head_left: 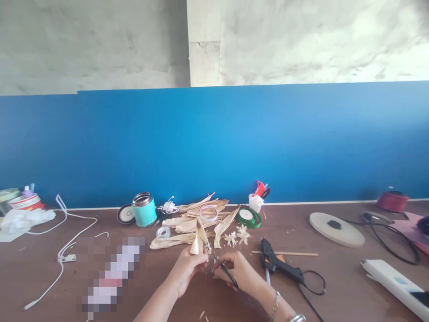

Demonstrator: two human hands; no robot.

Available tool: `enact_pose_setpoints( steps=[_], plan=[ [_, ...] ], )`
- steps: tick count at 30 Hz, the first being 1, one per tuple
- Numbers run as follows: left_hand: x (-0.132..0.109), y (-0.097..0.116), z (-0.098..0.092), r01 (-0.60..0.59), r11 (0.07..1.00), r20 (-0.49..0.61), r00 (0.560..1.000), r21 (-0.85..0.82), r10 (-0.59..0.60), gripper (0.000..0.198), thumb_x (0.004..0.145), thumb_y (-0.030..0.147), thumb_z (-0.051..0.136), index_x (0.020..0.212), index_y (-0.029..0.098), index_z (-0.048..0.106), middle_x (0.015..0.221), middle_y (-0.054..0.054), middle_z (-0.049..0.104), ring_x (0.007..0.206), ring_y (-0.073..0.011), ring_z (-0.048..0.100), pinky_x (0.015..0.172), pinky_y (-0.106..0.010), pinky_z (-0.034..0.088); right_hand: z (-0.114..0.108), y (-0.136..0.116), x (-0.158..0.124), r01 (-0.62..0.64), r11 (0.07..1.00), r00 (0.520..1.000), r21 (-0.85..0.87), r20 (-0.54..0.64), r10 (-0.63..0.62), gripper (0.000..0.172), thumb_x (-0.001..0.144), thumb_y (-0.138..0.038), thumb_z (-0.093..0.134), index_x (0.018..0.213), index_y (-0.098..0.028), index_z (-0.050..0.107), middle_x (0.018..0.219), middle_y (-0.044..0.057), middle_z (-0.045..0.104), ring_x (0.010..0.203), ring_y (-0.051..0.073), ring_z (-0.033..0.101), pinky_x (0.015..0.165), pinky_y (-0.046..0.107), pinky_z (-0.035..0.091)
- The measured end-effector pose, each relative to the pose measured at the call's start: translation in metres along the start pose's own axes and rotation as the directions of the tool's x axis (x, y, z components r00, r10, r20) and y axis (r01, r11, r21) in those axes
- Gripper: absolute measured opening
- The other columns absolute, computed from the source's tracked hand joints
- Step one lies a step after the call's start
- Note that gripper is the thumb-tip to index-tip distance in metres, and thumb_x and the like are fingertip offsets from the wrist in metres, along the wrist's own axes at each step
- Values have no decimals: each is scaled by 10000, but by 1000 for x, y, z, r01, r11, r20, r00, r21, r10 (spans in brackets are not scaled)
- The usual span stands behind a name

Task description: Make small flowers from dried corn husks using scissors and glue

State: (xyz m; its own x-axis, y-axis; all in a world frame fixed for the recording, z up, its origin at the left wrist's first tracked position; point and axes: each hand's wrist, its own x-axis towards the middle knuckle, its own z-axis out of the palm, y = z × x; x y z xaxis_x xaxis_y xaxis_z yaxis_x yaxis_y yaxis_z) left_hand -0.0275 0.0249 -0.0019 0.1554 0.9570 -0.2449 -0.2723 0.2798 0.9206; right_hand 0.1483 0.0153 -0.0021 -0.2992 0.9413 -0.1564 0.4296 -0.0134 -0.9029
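Note:
My left hand (187, 268) pinches a folded, pointed piece of pale dried corn husk (198, 239) and holds it upright above the table. Close by on the right, my right hand (241, 273) grips dark-handled scissors (228, 273), their blades pointing at the husk's lower right edge. Whether the blades touch the husk I cannot tell. Behind both hands lies a pile of loose corn husks (187, 223). Star-shaped husk flowers (243, 234) rest just beyond my right hand.
A black glue gun (283, 264) and a thin wooden stick (298, 254) lie to the right. Behind stand a teal jar (144, 212), a green ribbon roll (247, 216) and a white pen cup (255, 203). White cables (75, 237) trail at left; a blue partition (214, 143) borders the table.

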Motion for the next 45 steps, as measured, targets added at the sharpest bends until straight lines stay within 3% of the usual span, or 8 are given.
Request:
enact_pose_setpoints(
  steps=[5,9,18,26,33,45],
  plan=[
    [3,3,-6,-9,977,25,1000,213,3,412,591,389,759,896,134,653,868,-71,692,824,-223,617,695,-298,443,-1,4,3,-5,999,1000,-33,-19,5,169,680,-268,646,738,-121,706,398,-67,467,299,40,350,293,139,259],
    [7,6,-8,-83,958,-51,994,275,101,402,642,473,693,889,156,675,857,-61,710,832,-229,614,661,-280,418,-4,4,4,-25,999,1000,-45,-16,24,162,678,-259,651,757,-132,713,398,-64,476,303,46,370,292,137,258],
    [10,6,-13,-100,995,-116,988,4,99,332,582,358,767,809,136,670,685,-29,685,632,-145,590,554,-216,396,-4,9,3,-12,999,998,41,59,9,193,672,-286,658,782,-129,677,429,-65,508,330,51,413,325,143,309],
    [6,10,-6,-126,973,-154,983,-193,97,320,546,301,822,764,131,660,672,-19,667,549,-95,549,486,-187,393,-2,0,-1,-36,984,995,173,103,18,271,646,-342,686,797,-124,630,457,-65,519,347,47,423,339,146,325],
    [3,10,-4,-163,970,-139,980,-178,140,309,550,314,819,728,138,637,622,9,615,503,-72,480,448,-181,321,-3,-4,-4,-29,970,993,240,122,-1,301,636,-369,697,790,-120,626,446,-66,511,355,50,424,347,153,328],
    [4,4,-1,-145,975,-141,982,-166,122,358,530,359,824,738,147,625,655,4,637,543,-89,501,494,-204,315,-2,-3,-3,-23,972,994,232,109,-2,309,635,-381,705,787,-123,629,445,-70,509,345,47,414,342,153,329]
  ],
)
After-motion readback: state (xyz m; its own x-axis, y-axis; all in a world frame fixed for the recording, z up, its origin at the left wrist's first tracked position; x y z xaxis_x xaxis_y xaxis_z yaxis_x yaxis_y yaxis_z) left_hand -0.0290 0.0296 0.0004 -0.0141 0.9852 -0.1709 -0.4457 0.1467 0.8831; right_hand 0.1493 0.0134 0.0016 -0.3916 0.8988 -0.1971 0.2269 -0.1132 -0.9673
